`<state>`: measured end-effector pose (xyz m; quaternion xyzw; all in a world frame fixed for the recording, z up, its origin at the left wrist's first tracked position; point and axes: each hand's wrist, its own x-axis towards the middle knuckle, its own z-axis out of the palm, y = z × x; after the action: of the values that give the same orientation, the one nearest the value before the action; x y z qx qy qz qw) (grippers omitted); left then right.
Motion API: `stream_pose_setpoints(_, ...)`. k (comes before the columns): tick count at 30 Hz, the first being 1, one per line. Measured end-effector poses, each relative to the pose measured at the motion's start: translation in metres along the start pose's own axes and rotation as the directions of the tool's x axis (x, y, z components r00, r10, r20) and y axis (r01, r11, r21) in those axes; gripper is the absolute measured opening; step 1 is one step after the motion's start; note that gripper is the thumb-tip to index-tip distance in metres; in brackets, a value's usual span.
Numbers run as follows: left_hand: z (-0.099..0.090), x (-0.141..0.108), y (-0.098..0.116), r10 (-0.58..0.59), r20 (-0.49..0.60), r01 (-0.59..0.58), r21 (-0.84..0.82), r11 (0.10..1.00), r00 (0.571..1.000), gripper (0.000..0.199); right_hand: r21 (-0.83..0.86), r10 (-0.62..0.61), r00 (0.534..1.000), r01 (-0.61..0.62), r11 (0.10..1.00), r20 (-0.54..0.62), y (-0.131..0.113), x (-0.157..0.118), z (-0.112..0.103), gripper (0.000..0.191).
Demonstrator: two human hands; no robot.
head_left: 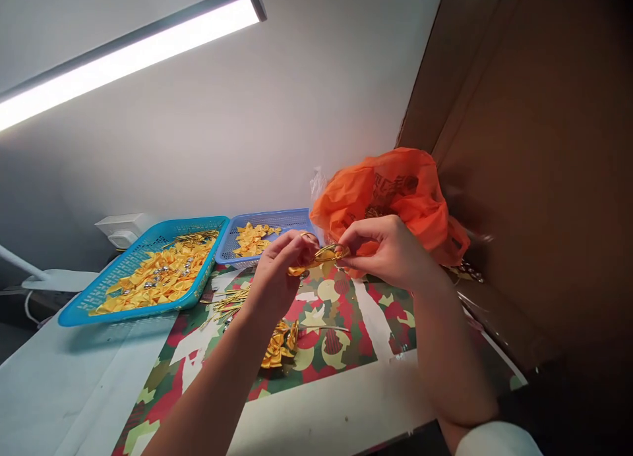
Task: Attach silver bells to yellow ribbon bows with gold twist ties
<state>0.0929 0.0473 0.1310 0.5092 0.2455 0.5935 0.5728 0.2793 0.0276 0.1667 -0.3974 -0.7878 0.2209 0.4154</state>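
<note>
Above the patterned sheet, my left hand (pixel 279 275) is closed in a pinch on a yellow satin ribbon bow (pixel 298 270), which its fingers partly cover. My right hand (pixel 388 250) pinches a looped gold cord (pixel 327 252) that runs across to the bow. Where cord and ribbon meet, the small details cannot be made out. Below my left wrist lies a pile of finished-looking yellow bows (pixel 281 345). Several loose gold ties (pixel 230 304) are spread on the sheet beyond my left forearm, partly hidden by it.
A teal basket (pixel 74 316) at the left holds yellow bows, silver bells and gold ties. Beside it, a blue-violet basket (pixel 228 248) contains more bows. An orange plastic bag (pixel 420 199) sits behind my right hand, and a cardboard panel (pixel 544 166) walls the right side.
</note>
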Motion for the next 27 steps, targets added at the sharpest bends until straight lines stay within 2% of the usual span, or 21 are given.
stream_pose_setpoints(2,0.0,0.003,0.001,-0.111,-0.037,0.11,-0.025,0.994,0.993,0.019,-0.015,-0.02,1.0,0.02,1.0,-0.002,0.001,0.0,0.0,0.006)
stream_pose_setpoints(4,-0.001,0.005,0.0,-0.165,-0.055,0.165,-0.006,0.986,0.985,0.015,-0.03,-0.05,0.999,0.05,0.998,-0.001,0.001,0.0,0.001,0.004)
stream_pose_setpoints(7,-0.005,0.007,-0.004,-0.2,-0.014,0.2,0.1,0.975,0.98,0.027,-0.052,-0.083,0.997,0.083,0.995,0.0,-0.001,0.001,0.001,0.003)
stream_pose_setpoints(10,-0.008,0.006,-0.005,-0.232,0.105,0.205,0.222,0.953,0.967,0.034,-0.052,-0.1,0.995,0.101,0.994,0.009,-0.002,0.001,0.001,0.007)
stream_pose_setpoints(13,-0.01,0.006,-0.002,-0.268,0.243,0.189,0.302,0.934,0.932,0.033,-0.031,-0.1,0.993,0.102,0.994,0.057,-0.003,0.001,0.001,0.011)
stream_pose_setpoints(16,-0.012,0.006,0.002,-0.273,0.335,0.158,0.333,0.93,0.902,0.031,-0.026,-0.109,0.991,0.111,0.994,0.075,-0.004,0.0,0.001,0.013)
stream_pose_setpoints(23,-0.016,0.002,0.005,-0.242,0.418,0.113,0.31,0.944,0.876,0.03,-0.036,-0.179,0.982,0.181,0.983,0.065,-0.011,-0.005,-0.003,0.019)
stream_pose_setpoints(27,-0.014,0.001,0.005,-0.245,0.401,0.131,0.291,0.948,0.883,0.03,-0.009,-0.198,0.978,0.199,0.98,0.058,-0.01,-0.004,-0.003,0.02)
